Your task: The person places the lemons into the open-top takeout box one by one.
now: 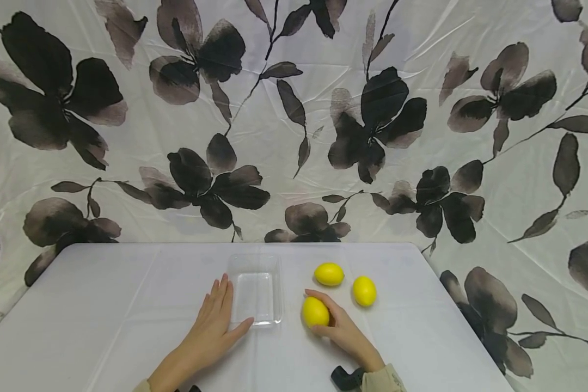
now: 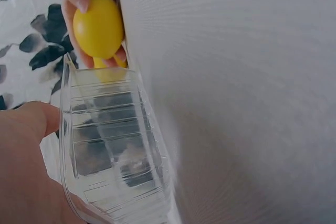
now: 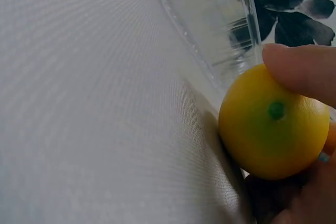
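Note:
A yellow lemon (image 1: 316,312) sits in the grip of my right hand (image 1: 347,331), thumb on its near side and fingers round its far side. The right wrist view shows the green stem spot on this lemon (image 3: 273,121), close against the white cloth. To its left stands a clear plastic container (image 1: 277,296), open at the top with ribbed walls. My left hand (image 1: 214,324) rests along the container's left side, fingers straight and thumb spread by the near corner. In the left wrist view the container (image 2: 142,108) has nothing in it.
Two more lemons lie beyond my right hand: one farther back (image 1: 329,274), the other lemon (image 1: 365,291) to the right. A white cloth covers the table (image 1: 103,310). Behind its far edge hangs a floral curtain (image 1: 294,130). Dark wrist gear (image 1: 347,378) sits at my right wrist.

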Action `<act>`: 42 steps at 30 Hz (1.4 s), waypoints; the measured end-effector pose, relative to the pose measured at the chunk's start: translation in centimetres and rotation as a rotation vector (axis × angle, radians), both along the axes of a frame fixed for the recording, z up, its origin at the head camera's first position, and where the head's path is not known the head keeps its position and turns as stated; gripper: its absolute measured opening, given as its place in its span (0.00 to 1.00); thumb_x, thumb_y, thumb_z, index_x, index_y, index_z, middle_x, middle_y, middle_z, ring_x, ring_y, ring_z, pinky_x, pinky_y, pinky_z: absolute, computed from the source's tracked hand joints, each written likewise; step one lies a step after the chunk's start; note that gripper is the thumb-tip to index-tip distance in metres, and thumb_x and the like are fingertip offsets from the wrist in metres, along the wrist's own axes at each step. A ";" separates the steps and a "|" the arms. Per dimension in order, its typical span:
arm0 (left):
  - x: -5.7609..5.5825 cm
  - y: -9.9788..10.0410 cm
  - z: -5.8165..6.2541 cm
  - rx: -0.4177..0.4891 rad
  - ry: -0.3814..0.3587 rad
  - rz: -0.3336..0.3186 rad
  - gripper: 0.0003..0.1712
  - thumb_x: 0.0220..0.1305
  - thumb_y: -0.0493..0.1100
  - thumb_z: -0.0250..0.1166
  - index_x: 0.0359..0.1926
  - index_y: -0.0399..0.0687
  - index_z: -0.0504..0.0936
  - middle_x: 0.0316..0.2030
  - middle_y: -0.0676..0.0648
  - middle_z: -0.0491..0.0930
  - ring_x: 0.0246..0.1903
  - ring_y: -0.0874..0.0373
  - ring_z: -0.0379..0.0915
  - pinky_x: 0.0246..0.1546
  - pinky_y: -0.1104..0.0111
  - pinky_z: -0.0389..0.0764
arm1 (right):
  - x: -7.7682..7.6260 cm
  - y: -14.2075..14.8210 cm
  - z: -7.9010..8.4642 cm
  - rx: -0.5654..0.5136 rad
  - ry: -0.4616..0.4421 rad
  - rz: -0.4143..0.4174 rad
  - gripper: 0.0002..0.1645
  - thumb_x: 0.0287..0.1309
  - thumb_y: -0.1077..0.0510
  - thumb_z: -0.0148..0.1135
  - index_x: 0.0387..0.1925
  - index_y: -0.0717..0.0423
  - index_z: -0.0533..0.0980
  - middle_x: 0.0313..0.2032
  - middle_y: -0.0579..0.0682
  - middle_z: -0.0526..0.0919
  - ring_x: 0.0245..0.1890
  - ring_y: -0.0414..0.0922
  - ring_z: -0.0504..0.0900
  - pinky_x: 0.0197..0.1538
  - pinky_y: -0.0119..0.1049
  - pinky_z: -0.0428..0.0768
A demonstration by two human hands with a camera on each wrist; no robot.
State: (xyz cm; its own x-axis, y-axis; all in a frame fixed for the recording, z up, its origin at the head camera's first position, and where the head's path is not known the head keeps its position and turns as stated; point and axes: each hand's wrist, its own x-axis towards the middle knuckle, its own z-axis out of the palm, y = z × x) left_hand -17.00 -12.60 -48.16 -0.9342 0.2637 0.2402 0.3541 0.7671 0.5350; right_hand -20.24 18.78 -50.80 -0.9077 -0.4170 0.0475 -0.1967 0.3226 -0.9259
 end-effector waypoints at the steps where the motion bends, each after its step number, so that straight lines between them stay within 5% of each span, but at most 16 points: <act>1: 0.0 0.0 0.0 0.003 0.002 -0.001 0.57 0.68 0.65 0.57 0.74 0.24 0.45 0.76 0.29 0.38 0.75 0.33 0.30 0.69 0.37 0.43 | -0.1 0.0 -0.1 -0.002 0.001 -0.008 0.43 0.55 0.60 0.68 0.72 0.42 0.64 0.71 0.43 0.66 0.71 0.48 0.60 0.73 0.57 0.50; 15: 0.0 0.0 0.3 0.001 0.006 -0.002 0.56 0.69 0.64 0.58 0.74 0.24 0.46 0.76 0.30 0.38 0.75 0.33 0.31 0.70 0.38 0.44 | -0.2 0.0 -0.5 0.034 0.055 0.002 0.52 0.47 0.58 0.76 0.73 0.41 0.62 0.68 0.36 0.67 0.68 0.44 0.65 0.72 0.55 0.56; 25: 0.1 -0.1 0.4 -0.001 0.005 0.000 0.56 0.69 0.64 0.58 0.74 0.25 0.46 0.76 0.30 0.38 0.75 0.33 0.31 0.70 0.38 0.44 | -0.3 -0.5 -0.4 0.039 0.139 -0.053 0.51 0.40 0.52 0.83 0.67 0.49 0.69 0.62 0.38 0.74 0.67 0.41 0.67 0.72 0.37 0.60; 34: -0.2 -0.1 0.2 -0.004 0.009 -0.002 0.56 0.69 0.64 0.57 0.74 0.25 0.45 0.76 0.31 0.37 0.75 0.34 0.30 0.70 0.38 0.44 | -0.8 -0.9 0.2 0.024 0.150 -0.118 0.46 0.39 0.55 0.82 0.63 0.51 0.72 0.59 0.42 0.77 0.62 0.44 0.73 0.69 0.47 0.66; 42: -0.1 0.0 0.0 0.005 0.009 -0.005 0.55 0.69 0.64 0.57 0.74 0.25 0.45 0.76 0.30 0.38 0.75 0.34 0.30 0.70 0.38 0.43 | -0.9 -2.4 2.7 -0.038 0.097 -0.169 0.41 0.44 0.56 0.80 0.61 0.57 0.74 0.63 0.54 0.73 0.59 0.50 0.73 0.68 0.51 0.67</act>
State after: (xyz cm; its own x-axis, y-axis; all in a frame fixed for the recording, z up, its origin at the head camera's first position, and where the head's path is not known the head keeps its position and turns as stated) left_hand -17.05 -12.61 -48.14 -0.9306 0.2673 0.2500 0.3629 0.7627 0.5353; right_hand -21.13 16.41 -48.09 -0.9552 -0.2549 0.1506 -0.2310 0.3237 -0.9175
